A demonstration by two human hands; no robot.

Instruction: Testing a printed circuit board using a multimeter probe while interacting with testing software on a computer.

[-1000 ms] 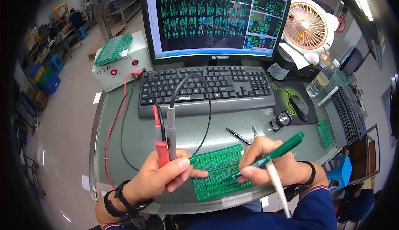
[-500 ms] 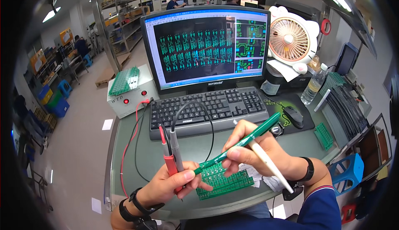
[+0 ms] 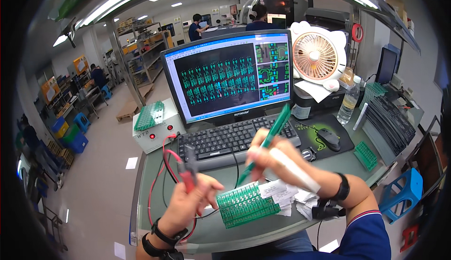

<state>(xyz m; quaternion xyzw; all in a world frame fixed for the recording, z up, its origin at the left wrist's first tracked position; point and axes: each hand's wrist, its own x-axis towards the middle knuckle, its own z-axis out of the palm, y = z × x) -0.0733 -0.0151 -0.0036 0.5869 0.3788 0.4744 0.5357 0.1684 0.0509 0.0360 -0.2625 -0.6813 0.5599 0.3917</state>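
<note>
The grey-green table point(image 3: 216, 233) carries a green circuit-board panel point(image 3: 246, 208) near its front edge, paper slips point(image 3: 307, 203) beside it (one overlaps the panel's corner), a black keyboard point(image 3: 211, 146), a white box point(image 3: 162, 137) at left, and a dark mouse mat point(image 3: 345, 143), water bottle point(image 3: 348, 104) and smaller green board point(image 3: 365, 156) at right.

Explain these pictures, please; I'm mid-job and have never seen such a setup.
There's no robot: each grip is a person's bare hand. Every picture comes from one wide camera worn on the head, looking down, so straight edges bend near the rim. The left grip holds a red probe and a grey probe. The right grip holds a green pen and a white stick-shaped item, too blurred to name. On the desk lies a green circuit board, with paper slips at its right end. Beyond are a keyboard, a monitor and, at right, a fan.
</note>
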